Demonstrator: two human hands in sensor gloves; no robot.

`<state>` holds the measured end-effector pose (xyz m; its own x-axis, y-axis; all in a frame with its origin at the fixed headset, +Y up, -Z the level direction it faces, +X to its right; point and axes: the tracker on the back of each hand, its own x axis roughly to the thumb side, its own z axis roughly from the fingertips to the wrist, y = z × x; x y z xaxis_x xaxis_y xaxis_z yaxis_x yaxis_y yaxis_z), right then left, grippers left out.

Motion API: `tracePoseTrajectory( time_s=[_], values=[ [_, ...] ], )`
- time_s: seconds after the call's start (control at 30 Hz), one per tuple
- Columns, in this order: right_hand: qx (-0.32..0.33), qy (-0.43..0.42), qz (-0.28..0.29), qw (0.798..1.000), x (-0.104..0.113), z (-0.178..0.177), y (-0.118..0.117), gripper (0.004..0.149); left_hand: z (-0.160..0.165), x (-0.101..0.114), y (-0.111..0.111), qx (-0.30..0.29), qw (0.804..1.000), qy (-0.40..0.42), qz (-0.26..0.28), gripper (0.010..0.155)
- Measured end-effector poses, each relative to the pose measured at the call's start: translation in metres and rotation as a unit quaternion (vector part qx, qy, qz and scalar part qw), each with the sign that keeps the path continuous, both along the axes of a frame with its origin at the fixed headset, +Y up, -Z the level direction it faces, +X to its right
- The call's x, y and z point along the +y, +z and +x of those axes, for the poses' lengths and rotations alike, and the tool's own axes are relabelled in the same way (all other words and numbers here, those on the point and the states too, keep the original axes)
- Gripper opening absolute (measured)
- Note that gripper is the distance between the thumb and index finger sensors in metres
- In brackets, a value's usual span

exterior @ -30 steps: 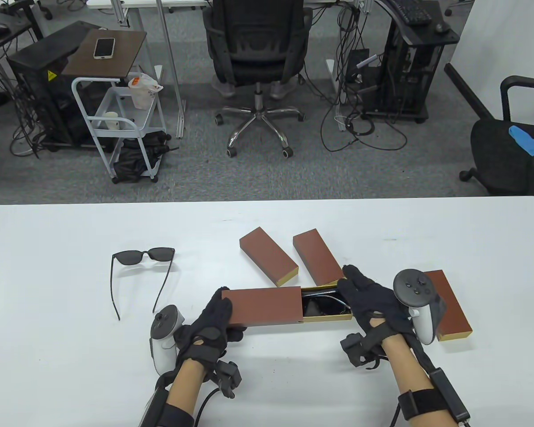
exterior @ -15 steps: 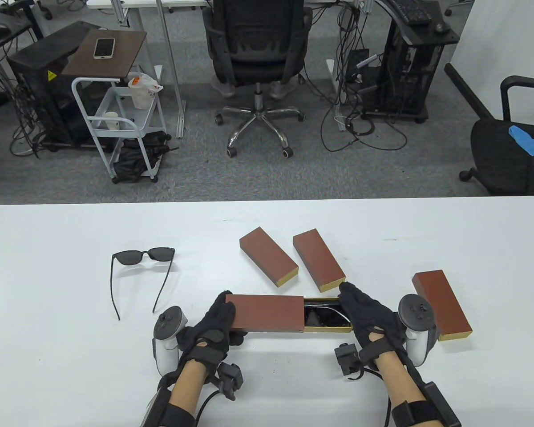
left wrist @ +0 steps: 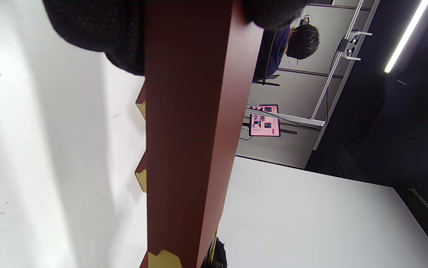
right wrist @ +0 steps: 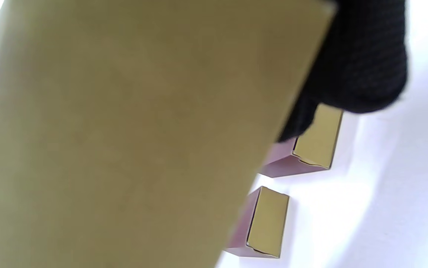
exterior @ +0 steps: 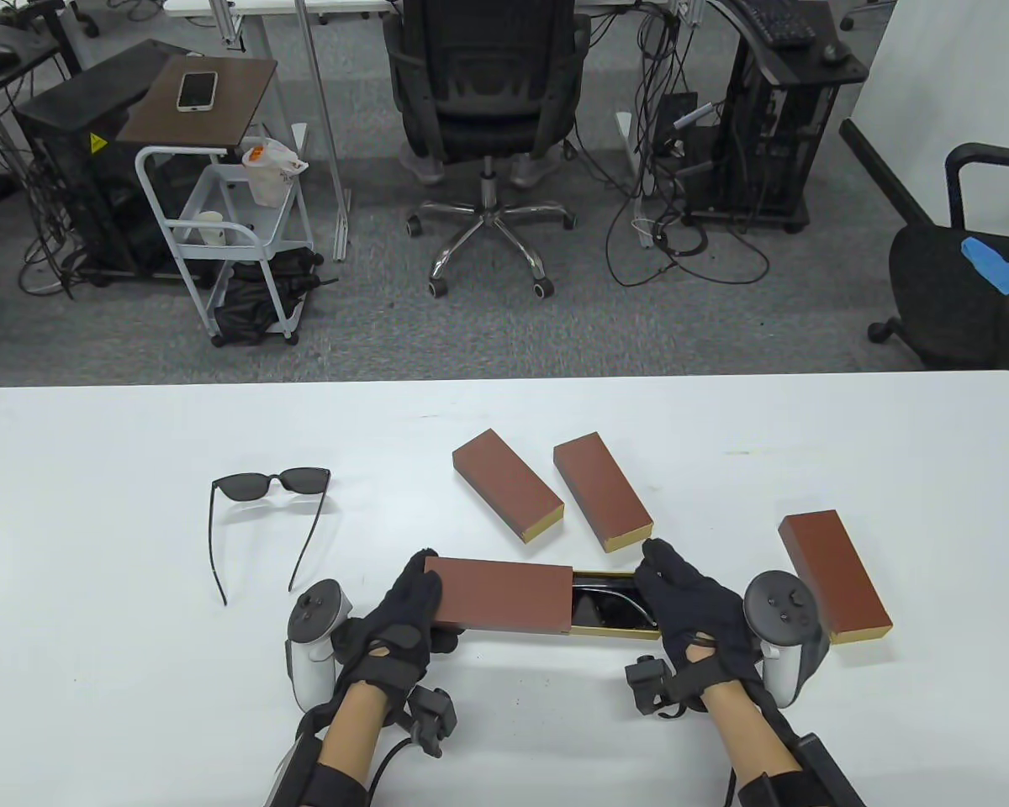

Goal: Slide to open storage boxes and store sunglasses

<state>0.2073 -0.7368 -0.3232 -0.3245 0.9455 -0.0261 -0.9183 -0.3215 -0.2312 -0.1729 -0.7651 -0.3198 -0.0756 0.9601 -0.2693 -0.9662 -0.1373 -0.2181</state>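
On the white table (exterior: pixel 134 672), the left hand (exterior: pixel 395 622) grips the left end of a long reddish-brown cardboard sleeve (exterior: pixel 500 595), fingers curled over its end edge; in the left wrist view the sleeve (left wrist: pixel 187 141) fills the centre of the frame between gloved fingers. The right hand (exterior: pixel 694 605) holds the right end of the gold-coloured inner tray (exterior: pixel 605 626), its fingers wrapped over the far end wall; the right wrist view shows the gold end face (right wrist: pixel 124 141) close up with a gloved fingertip beside it. A pair of dark folded sunglasses (exterior: pixel 610 607) lies inside the tray, partly visible in the exposed section. Compared with one second ago, the exposed length of tray is shorter: the right hand has moved left towards the sleeve, and the tray has slid further in, though it is not fully closed. The box has also shifted slightly nearer the table's near edge, and the right hand's tracker no longer overlaps the closed box at right. A second pair of black sunglasses with open arms (exterior: pixel 269 504) rests unchanged at left, well apart from the hands. Three closed reddish-brown boxes with gold ends hold their earlier positions: two side by side behind the held box (exterior: pixel 504 483) (exterior: pixel 601 490), one at right (exterior: pixel 832 576).
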Motion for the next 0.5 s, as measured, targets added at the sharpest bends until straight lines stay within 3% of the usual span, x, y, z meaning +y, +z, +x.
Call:
tracePoseTrajectory(
  time_s=[0.13, 0.33, 0.5],
  values=[
    [0.038, -0.043, 0.021, 0.998, 0.000, -0.002, 0.000, 0.054, -0.001, 0.002, 0.000, 0.000, 1.000, 0.005, 0.002, 0.070],
    [0.107, -0.109, 0.050, 0.987, 0.000, -0.014, 0.001, 0.080, 0.008, 0.007, 0.002, -0.005, 1.000, 0.017, 0.004, 0.071],
    [0.180, -0.112, 0.050, 0.976, 0.000, -0.023, 0.001, 0.086, 0.016, 0.010, 0.003, -0.031, 0.999, 0.031, 0.003, 0.071]
  ],
)
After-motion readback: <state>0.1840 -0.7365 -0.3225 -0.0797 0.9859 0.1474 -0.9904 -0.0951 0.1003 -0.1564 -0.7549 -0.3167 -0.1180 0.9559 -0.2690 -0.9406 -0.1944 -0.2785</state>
